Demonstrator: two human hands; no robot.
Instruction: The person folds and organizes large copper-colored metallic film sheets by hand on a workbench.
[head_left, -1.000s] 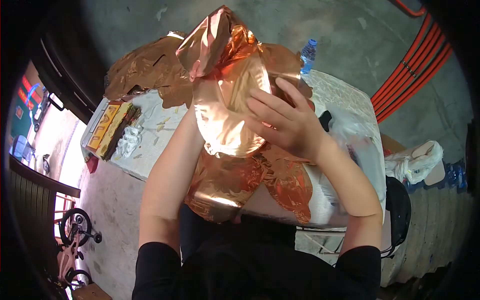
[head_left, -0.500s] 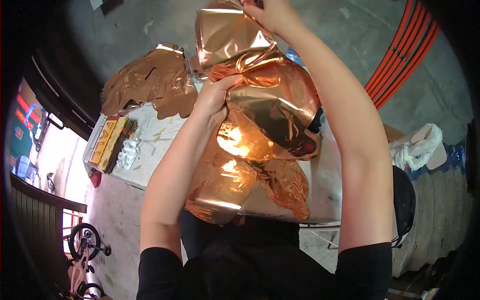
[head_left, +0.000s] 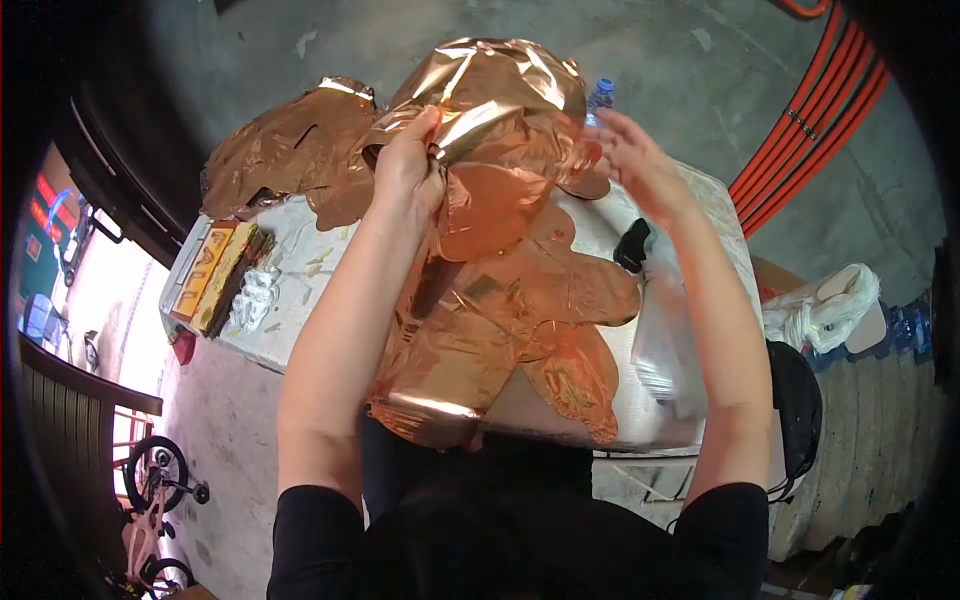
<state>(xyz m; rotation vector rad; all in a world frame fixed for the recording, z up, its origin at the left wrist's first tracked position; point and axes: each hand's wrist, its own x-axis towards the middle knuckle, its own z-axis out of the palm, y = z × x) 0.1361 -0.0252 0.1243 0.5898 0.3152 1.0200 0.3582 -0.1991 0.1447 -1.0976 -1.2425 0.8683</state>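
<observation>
My left hand is closed on the edge of a shiny copper-coloured foil balloon, thumb on top. The foil bulges and folds beyond the hand, over the table's far side. To its right, my right hand is raised with fingers apart and slightly blurred, holding nothing. Below both hands, more flat copper foil balloons with rounded lobes lie layered and wrinkled down to the near table edge. Another flat foil balloon pile rests at the table's far left.
On the white table are a yellow box, crumpled white plastic, a small black object and clear plastic sleeves. A blue-capped bottle stands beyond. Orange pipes and a white bag are at right.
My right hand has let go of the foil's upper end and moved down and right, opening. The held foil has folded over, uncovering the balloons below. My left hand has shifted slightly left.
</observation>
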